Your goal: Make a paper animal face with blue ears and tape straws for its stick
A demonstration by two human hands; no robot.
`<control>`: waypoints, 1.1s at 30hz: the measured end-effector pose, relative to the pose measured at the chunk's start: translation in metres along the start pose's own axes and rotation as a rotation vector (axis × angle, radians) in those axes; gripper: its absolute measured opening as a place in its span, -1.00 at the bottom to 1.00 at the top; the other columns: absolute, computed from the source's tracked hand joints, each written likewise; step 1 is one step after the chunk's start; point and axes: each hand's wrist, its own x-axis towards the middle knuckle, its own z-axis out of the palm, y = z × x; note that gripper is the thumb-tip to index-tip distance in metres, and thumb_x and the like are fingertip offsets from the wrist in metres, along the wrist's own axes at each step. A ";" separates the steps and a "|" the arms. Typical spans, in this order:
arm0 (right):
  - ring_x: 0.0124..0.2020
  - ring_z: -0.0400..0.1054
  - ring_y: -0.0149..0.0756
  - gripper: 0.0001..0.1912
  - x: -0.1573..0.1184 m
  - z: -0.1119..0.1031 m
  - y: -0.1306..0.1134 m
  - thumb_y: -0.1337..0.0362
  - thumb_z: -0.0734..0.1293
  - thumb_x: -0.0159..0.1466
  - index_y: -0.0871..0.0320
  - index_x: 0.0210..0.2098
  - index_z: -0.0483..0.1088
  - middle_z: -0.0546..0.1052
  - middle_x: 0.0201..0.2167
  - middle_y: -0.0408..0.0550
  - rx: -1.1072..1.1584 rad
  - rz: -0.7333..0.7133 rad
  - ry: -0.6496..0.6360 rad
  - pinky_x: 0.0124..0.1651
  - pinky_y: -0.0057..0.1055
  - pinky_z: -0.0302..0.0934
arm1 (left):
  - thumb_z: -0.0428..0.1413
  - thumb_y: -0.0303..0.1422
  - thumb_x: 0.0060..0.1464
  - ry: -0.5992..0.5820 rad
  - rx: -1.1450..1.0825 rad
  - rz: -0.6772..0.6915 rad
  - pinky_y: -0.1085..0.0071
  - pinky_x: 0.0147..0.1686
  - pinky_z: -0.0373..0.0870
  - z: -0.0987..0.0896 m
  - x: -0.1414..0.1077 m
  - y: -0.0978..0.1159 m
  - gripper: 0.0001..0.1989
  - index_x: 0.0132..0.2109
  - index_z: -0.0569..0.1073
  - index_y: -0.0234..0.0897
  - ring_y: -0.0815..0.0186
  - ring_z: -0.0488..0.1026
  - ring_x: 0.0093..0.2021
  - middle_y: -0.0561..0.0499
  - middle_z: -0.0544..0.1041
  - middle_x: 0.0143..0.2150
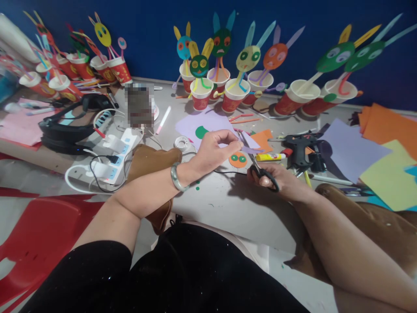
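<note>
My left hand (213, 152), with a bangle at the wrist, pinches a small piece of purple paper (254, 149) above the table. In my right hand (282, 178) is a pair of black-handled scissors (255, 164), its blades pointing up and away, right beside the purple piece. Whether the blades touch the paper is hard to tell. Just below lies an orange paper disc (238, 164) with two green eyes. A yellow glue stick (269, 157) rests to its right. Beyond my left hand, a green paper circle (201, 131) lies on a purple sheet (187, 124).
Paper cups (200, 102) with rabbit-faced paper figures line the back. A black glue gun (301, 150) and coloured paper sheets (387, 174) lie right. Left are a power strip (122, 158) with cables, a black headset (70, 132) and a red chair (42, 234).
</note>
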 end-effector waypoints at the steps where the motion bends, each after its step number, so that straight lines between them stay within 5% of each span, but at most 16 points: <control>1: -0.48 0.00 -0.40 -0.10 0.000 0.000 0.000 -0.63 0.48 -0.12 0.12 -0.49 0.33 0.25 -0.56 -0.20 0.001 0.002 0.001 -0.37 -0.36 -0.14 | 0.34 -0.41 0.06 -0.001 0.005 0.003 0.38 -0.17 0.43 0.000 0.000 0.000 -0.75 -0.49 0.45 -0.23 0.42 0.41 -0.37 0.12 0.48 -0.47; 33: -0.49 -0.01 -0.42 -0.12 0.001 0.001 0.005 -0.61 0.47 -0.08 0.13 -0.48 0.33 0.25 -0.55 -0.21 0.010 -0.021 0.001 -0.38 -0.34 -0.13 | 0.30 -0.40 0.05 0.005 0.043 0.030 0.42 -0.16 0.47 -0.001 0.000 -0.003 -0.82 -0.46 0.48 -0.25 0.44 0.43 -0.37 0.10 0.53 -0.45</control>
